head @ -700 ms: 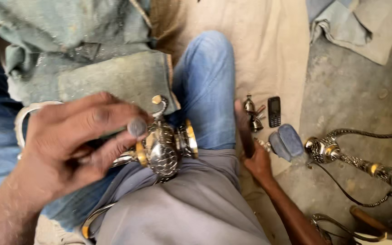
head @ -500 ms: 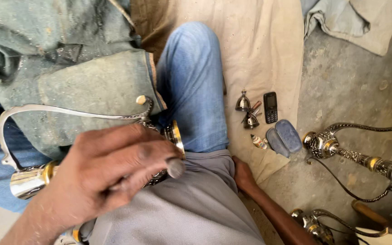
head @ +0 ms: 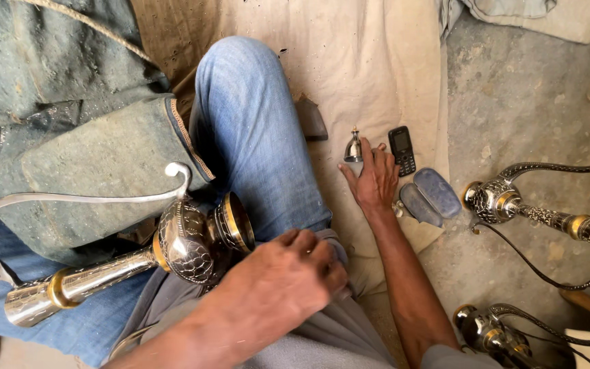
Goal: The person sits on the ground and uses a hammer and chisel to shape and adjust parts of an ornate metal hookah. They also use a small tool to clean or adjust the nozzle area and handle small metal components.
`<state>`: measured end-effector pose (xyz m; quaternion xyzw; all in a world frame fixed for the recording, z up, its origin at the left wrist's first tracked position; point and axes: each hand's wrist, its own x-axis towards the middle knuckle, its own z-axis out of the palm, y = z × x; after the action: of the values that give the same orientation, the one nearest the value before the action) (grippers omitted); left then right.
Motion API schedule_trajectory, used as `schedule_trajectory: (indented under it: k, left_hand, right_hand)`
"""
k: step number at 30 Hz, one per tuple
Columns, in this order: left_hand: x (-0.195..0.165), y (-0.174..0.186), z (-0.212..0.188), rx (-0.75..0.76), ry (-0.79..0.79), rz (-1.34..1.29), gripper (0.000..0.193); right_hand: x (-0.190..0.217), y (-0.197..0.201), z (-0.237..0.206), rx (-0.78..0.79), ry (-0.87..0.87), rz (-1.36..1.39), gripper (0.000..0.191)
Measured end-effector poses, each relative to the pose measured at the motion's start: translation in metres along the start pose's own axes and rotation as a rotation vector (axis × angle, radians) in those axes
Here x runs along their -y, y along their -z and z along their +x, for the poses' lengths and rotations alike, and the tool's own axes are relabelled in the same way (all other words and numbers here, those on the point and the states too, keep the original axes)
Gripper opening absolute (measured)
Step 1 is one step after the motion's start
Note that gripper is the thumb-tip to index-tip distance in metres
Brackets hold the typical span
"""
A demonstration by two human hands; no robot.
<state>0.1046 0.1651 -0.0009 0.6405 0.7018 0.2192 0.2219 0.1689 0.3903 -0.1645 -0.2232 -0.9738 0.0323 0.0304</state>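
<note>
- The shiny metal jug (head: 186, 239) lies on its side across my lap, just beside my left fingers. Its round gold mouth points at them. No hand holds it.
- My left hand (head: 281, 283) rests on the grey cloth (head: 349, 335) on my lap. The fingers are curled down into the cloth. I cannot tell if they pinch it or only press on it.
- My right hand (head: 373, 181) reaches out over the tan sheet (head: 349, 61). Its fingers are spread flat and hold nothing.
- A small bell-shaped metal piece (head: 354, 148) stands right at my right fingertips, touching them. It is not picked up yet, and it is not on the jug.
- A little black phone (head: 402, 150) lies just on the other side of those fingers.
- Two flat blue-grey pads (head: 431, 197) lie near my right wrist.
- More shiny jugs (head: 513, 201) lie well apart from my fingers, on the bare floor.
</note>
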Motion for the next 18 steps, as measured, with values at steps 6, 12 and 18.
schedule_trajectory:
  k: [6, 12, 18]
  left_hand:
    - [0.007, -0.022, 0.048, 0.253, -0.033, 0.151, 0.016]
    - [0.029, -0.044, 0.093, -0.115, 0.042, 0.2, 0.062]
    - [0.029, -0.053, 0.091, -0.166, 0.69, -1.037, 0.075]
  right_hand:
    - [0.004, 0.0, -0.006, -0.126, 0.05, 0.267, 0.068]
    - [-0.016, 0.005, -0.017, -0.325, -0.347, 0.945, 0.022]
    - [-0.003, 0.066, -0.065, -0.273, -0.228, 0.769, 0.033]
